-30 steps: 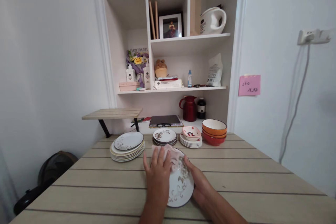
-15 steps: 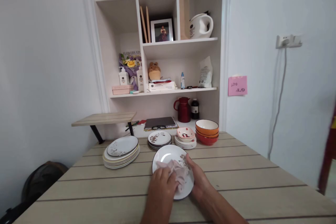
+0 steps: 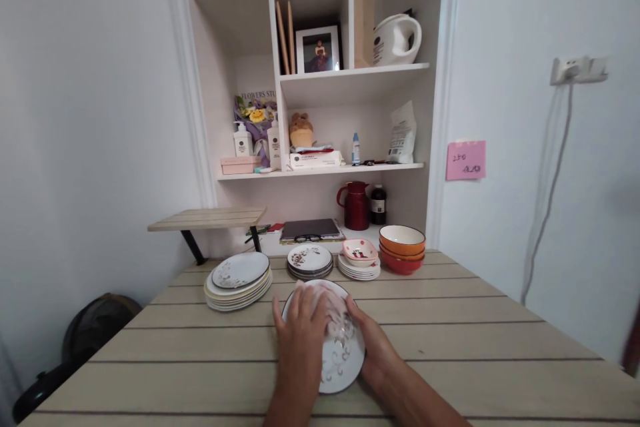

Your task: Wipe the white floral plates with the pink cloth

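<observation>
A white round plate (image 3: 345, 361) with a dark rim and brown floral pattern is held over the table in front of me. My right hand (image 3: 377, 345) grips its right edge, with the thumb on top and the other fingers hidden beneath. My left hand (image 3: 301, 333) presses a pale pink cloth (image 3: 331, 299) against the upper left of the plate, its fingers spread over the cloth. Part of the cloth is hidden under that hand, and its outline is blurred.
Beyond the plate stand a stack of large plates (image 3: 235, 293), smaller dark-rimmed plates (image 3: 310, 259), small dishes (image 3: 359, 271) with a square bowl (image 3: 360, 251), and orange and red bowls (image 3: 402, 250). A raised wooden stand (image 3: 210, 217) is at the back left of the slatted table (image 3: 200, 373).
My left hand has moved the cloth up and left across the plate, uncovering more of the floral pattern. The plate has tilted and shifted slightly. The camera view has turned a little left.
</observation>
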`<state>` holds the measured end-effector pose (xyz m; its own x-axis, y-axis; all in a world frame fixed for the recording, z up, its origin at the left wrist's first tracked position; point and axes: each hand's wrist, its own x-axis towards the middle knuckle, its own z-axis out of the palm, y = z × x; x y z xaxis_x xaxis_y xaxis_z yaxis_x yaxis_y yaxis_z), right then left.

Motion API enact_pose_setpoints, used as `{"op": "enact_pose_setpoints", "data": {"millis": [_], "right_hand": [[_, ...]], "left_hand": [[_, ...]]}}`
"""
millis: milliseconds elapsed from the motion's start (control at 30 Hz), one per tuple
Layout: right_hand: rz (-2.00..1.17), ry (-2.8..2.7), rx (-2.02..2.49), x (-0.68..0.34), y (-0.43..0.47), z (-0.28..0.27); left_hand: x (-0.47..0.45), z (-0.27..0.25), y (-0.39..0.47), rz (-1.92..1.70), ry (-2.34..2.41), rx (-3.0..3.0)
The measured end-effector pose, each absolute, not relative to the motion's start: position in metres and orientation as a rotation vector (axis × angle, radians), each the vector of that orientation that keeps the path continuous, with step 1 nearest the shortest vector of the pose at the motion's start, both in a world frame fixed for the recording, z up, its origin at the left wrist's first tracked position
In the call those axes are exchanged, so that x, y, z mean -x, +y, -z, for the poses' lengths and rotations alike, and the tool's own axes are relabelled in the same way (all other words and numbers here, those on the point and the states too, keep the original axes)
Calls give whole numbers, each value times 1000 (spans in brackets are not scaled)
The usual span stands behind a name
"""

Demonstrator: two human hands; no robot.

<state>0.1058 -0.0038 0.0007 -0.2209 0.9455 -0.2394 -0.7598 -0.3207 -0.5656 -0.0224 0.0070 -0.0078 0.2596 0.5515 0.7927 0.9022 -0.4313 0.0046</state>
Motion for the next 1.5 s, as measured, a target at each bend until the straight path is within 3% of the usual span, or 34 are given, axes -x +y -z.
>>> {"op": "enact_pose_setpoints", "data": {"millis": [167, 500, 733, 1167, 1500], "right_hand": [[-1821, -313, 605, -108, -2, -2], [-1692, -240, 600, -138, 14, 0], [-1802, -360, 593, -119, 1, 4], [-1823, -445, 625, -98, -7, 5], [-1786, -398, 631, -109, 2, 1]], "left_hand": [[31, 2, 3, 1074, -1407, 1924], [22, 26, 3, 1028, -989, 2195], [17, 35, 8, 1031, -818, 2292], [27, 2, 16, 1058, -1340, 1879], [15, 10, 12, 1135, -1103, 2403]]}}
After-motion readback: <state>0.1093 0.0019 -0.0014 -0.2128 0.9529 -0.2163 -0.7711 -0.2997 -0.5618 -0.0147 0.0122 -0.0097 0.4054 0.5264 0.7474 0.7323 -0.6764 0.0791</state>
